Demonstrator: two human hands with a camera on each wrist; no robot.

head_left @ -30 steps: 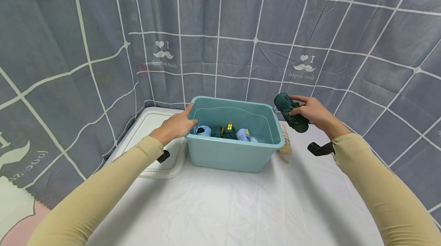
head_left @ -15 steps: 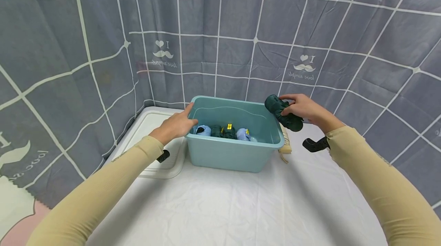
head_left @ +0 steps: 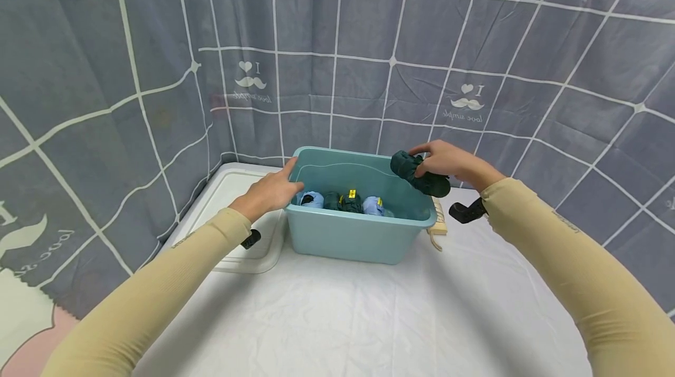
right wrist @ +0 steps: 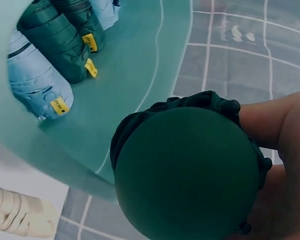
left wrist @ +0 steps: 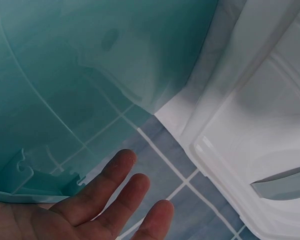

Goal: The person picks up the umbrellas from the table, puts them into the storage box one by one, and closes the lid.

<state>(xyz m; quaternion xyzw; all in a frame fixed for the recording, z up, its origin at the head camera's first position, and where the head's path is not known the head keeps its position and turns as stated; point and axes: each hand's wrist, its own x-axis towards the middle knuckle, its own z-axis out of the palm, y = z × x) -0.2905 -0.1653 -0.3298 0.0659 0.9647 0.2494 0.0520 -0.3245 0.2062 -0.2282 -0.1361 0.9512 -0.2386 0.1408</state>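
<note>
My right hand (head_left: 447, 160) grips a dark green folded umbrella (head_left: 435, 185) over the right end of a teal plastic bin (head_left: 348, 239). In the right wrist view the umbrella's round end cap (right wrist: 185, 170) faces the camera. My left hand (head_left: 270, 190) rests at the bin's left rim, thumb on the inner side; the left wrist view shows its fingers (left wrist: 121, 197) fairly straight outside the wall. Inside the bin, folded umbrellas stand in a row: a light blue one (head_left: 312, 200) at the left, dark green ones (head_left: 351, 204) in the middle, another light blue one (head_left: 372, 206) rightmost.
A beige folded umbrella (head_left: 439, 220) with a cord lies on the white cloth just right of the bin. At the left, a white lid (head_left: 239, 189) lies partly behind my left forearm. Grey checked curtains (head_left: 364, 31) stand behind and on both sides.
My right hand has carried the dark green umbrella leftward, from beside the bin to over its right end. The left hand and the bin have stayed put.
</note>
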